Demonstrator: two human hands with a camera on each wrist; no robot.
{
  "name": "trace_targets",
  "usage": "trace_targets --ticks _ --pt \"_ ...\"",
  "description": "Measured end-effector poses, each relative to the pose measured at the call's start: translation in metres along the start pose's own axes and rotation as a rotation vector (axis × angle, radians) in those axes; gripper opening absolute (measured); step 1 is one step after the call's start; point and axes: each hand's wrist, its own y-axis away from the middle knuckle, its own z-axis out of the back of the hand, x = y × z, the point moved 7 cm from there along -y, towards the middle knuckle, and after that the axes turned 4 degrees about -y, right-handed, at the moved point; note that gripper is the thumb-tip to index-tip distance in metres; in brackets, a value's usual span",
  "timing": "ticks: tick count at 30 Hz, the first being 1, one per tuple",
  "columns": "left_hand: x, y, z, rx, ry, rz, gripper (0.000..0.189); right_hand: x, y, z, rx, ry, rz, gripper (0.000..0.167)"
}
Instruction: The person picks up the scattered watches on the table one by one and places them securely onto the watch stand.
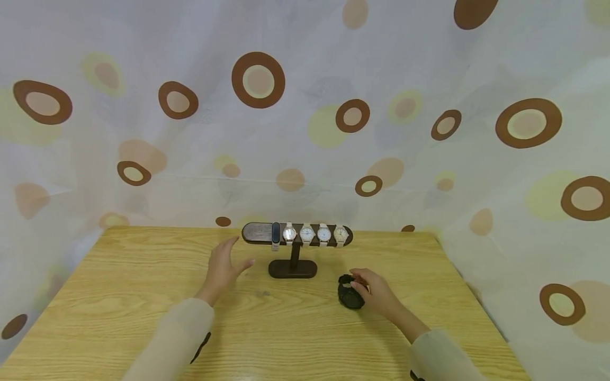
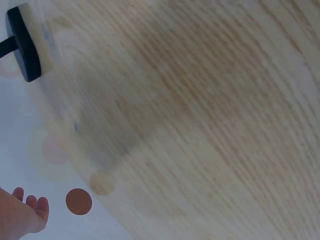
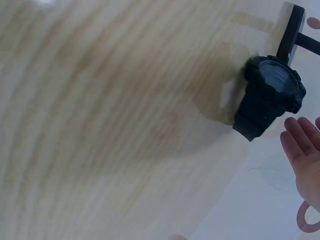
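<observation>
A black chunky wristwatch (image 1: 351, 299) is pinched by my right hand (image 1: 378, 292), thumb and index finger at its strap, right of the display stand. In the right wrist view, the same watch (image 3: 274, 80) has its dial tilted up, beside the fingers (image 3: 300, 140). My left hand (image 1: 223, 269) holds nothing; thumb and fingers are spread just off the left end of the dark T-shaped watch stand (image 1: 257, 233). On its bar sit a dark-faced fitness band (image 1: 276, 233) and several white-strapped watches (image 1: 307, 234). In the left wrist view, only fingertips (image 2: 40, 207) show at the corner.
The stand's rounded base (image 1: 293, 269) rests on a light wooden table (image 1: 267, 338). Behind and to the right hangs a white cloth (image 1: 305, 143) with brown and yellow circles, along the table's back edge.
</observation>
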Motion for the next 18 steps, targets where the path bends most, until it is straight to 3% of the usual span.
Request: trace_targets --ticks 7,13,18 --pt "0.007 0.011 -0.020 0.029 0.022 0.019 0.065 -0.007 0.009 -0.010 0.118 -0.041 -0.021 0.027" --pt "0.000 0.024 -0.040 0.069 0.034 -0.055 0.047 -0.007 0.009 -0.012 0.100 -0.017 -0.018 0.020" --pt "-0.006 0.033 -0.056 0.095 0.078 -0.096 0.044 -0.001 0.009 -0.012 0.071 -0.014 -0.006 0.018"
